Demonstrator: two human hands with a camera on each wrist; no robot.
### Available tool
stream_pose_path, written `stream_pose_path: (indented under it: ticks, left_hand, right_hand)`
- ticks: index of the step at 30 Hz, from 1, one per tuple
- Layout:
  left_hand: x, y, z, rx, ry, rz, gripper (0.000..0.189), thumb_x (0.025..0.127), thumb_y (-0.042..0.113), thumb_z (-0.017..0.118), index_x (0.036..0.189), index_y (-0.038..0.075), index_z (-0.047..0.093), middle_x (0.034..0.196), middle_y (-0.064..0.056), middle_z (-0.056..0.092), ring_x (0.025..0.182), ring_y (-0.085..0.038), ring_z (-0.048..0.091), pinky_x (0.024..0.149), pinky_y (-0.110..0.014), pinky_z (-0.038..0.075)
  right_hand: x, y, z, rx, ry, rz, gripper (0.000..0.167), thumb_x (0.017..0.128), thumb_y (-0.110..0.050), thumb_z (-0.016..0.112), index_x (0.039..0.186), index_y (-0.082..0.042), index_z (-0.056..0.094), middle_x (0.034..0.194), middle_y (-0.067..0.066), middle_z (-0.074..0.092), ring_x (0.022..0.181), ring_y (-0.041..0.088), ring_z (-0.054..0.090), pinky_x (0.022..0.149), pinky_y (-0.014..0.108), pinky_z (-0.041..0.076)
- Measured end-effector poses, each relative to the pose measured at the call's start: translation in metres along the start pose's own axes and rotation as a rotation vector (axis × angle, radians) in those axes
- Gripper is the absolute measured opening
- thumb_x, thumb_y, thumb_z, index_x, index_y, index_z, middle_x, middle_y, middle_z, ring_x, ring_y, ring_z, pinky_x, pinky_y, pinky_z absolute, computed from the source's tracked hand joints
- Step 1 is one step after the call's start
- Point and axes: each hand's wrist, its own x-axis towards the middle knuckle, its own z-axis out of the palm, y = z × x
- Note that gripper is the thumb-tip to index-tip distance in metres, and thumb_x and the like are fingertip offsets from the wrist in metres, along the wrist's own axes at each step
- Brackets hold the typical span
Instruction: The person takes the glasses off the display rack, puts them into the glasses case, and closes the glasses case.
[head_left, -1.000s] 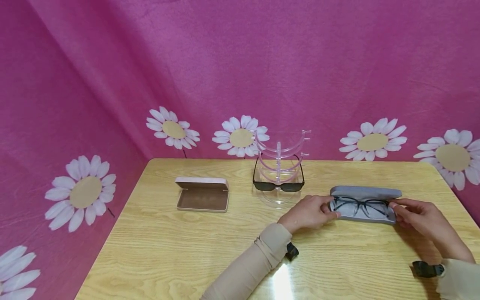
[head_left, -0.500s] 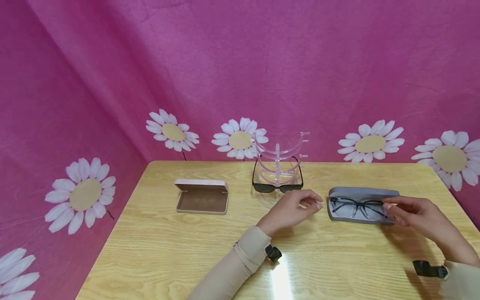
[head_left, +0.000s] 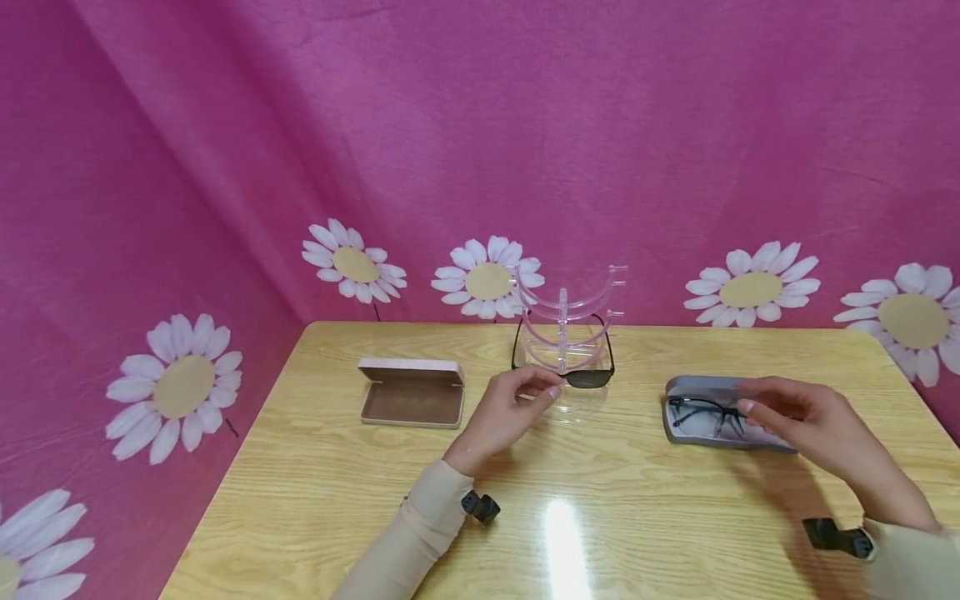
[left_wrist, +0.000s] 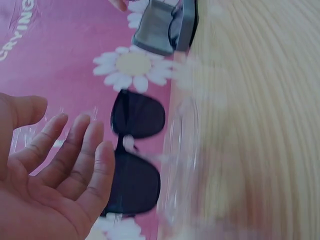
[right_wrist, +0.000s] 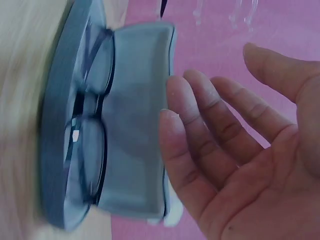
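Zero held: left hand point(head_left: 501, 421) and right hand point(head_left: 817, 429), fingers loosely bent
Grey case point(right_wrist: 54, 140): beside right fingers, standing open, glasses point(right_wrist: 98, 105) inside — settled, I reckon
Sunglasses point(left_wrist: 134, 180): just beside left fingers — they've swung off that case

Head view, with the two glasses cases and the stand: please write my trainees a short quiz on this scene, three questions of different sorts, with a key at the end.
1. Short answer: which hand is nearer to the sunglasses on the clear stand?
2. True or false: the brown-lined case stands open.
3. Multiple choice: where do the clear-lensed glasses lie?
A) in the brown-lined case
B) on the clear stand
C) in the grey case

Key:
1. The left hand.
2. True.
3. C.
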Motion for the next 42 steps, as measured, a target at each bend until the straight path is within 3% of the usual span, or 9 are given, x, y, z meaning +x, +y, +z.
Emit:
stream_pose_path:
  ticks: [7, 11, 14, 17, 21, 25, 33, 42]
  left_hand:
    - [-0.003, -0.013, -0.025, -0.038, 0.165, -0.011, 0.02, 0.103, 0.016, 0.067, 0.117, 0.004, 0.074, 0.112, -0.013, 0.076, 0.101, -0.023, 0.073, 0.082, -0.02, 0.059]
    - [-0.002, -0.022, -0.032, -0.085, 0.259, -0.044, 0.019, 0.101, 0.013, 0.069, 0.117, 0.005, 0.074, 0.117, -0.015, 0.075, 0.1, -0.028, 0.075, 0.081, -0.023, 0.061]
    - [0.0, -0.03, -0.035, -0.092, 0.294, -0.081, 0.024, 0.099, 0.012, 0.07, 0.122, 0.004, 0.072, 0.12, -0.018, 0.074, 0.104, -0.031, 0.074, 0.087, -0.029, 0.062]
    - [0.002, -0.037, -0.035, -0.09, 0.294, -0.117, 0.031, 0.099, 0.013, 0.07, 0.13, 0.007, 0.069, 0.122, -0.019, 0.073, 0.109, -0.033, 0.074, 0.093, -0.038, 0.062]
    - [0.004, -0.042, -0.033, -0.113, 0.259, -0.173, 0.042, 0.1, 0.015, 0.069, 0.141, 0.01, 0.063, 0.123, -0.017, 0.073, 0.114, -0.033, 0.073, 0.088, -0.036, 0.062]
    - [0.005, -0.043, -0.03, -0.118, 0.233, -0.187, 0.048, 0.1, 0.014, 0.069, 0.146, 0.004, 0.058, 0.122, -0.019, 0.073, 0.114, -0.034, 0.073, 0.083, -0.033, 0.061]
    - [0.011, -0.043, -0.024, -0.074, 0.211, -0.183, 0.05, 0.1, 0.014, 0.07, 0.146, 0.0, 0.058, 0.121, -0.021, 0.072, 0.114, -0.035, 0.073, 0.085, -0.03, 0.062]
    - [0.014, -0.043, -0.022, -0.021, 0.231, -0.148, 0.046, 0.099, 0.011, 0.07, 0.142, -0.001, 0.062, 0.113, -0.022, 0.074, 0.109, -0.035, 0.073, 0.095, -0.04, 0.061]
  right_hand:
    - [0.019, -0.027, 0.023, 0.022, 0.015, -0.063, 0.036, 0.101, -0.022, 0.07, 0.133, -0.004, 0.069, 0.104, -0.025, 0.071, 0.087, -0.008, 0.069, 0.067, 0.018, 0.055]
    - [0.031, -0.041, 0.041, 0.034, -0.002, -0.086, 0.035, 0.101, -0.02, 0.07, 0.134, -0.006, 0.069, 0.11, 0.002, 0.079, 0.088, -0.007, 0.069, 0.068, 0.02, 0.055]
    - [0.039, -0.051, 0.056, 0.046, -0.017, -0.097, 0.037, 0.1, -0.017, 0.071, 0.135, -0.004, 0.067, 0.113, 0.017, 0.078, 0.088, -0.006, 0.069, 0.069, 0.02, 0.056]
    - [0.048, -0.059, 0.069, 0.034, -0.014, -0.094, 0.044, 0.1, -0.019, 0.071, 0.14, -0.003, 0.063, 0.116, 0.019, 0.077, 0.09, 0.001, 0.071, 0.072, 0.019, 0.056]
    - [0.058, -0.064, 0.085, 0.024, 0.015, -0.061, 0.054, 0.099, -0.021, 0.072, 0.146, -0.001, 0.056, 0.12, 0.023, 0.075, 0.096, 0.023, 0.076, 0.074, 0.018, 0.055]
    - [0.065, -0.067, 0.098, 0.063, -0.006, -0.02, 0.061, 0.1, -0.018, 0.071, 0.151, 0.004, 0.047, 0.125, 0.026, 0.072, 0.107, 0.038, 0.074, 0.076, 0.017, 0.055]
    - [0.072, -0.067, 0.118, 0.12, 0.001, -0.004, 0.062, 0.1, -0.014, 0.068, 0.154, 0.005, 0.044, 0.122, 0.026, 0.073, 0.107, 0.037, 0.074, 0.078, 0.017, 0.054]
    - [0.079, -0.065, 0.126, 0.117, 0.049, -0.012, 0.059, 0.101, -0.016, 0.068, 0.153, 0.002, 0.047, 0.115, 0.022, 0.076, 0.104, 0.032, 0.074, 0.074, 0.017, 0.053]
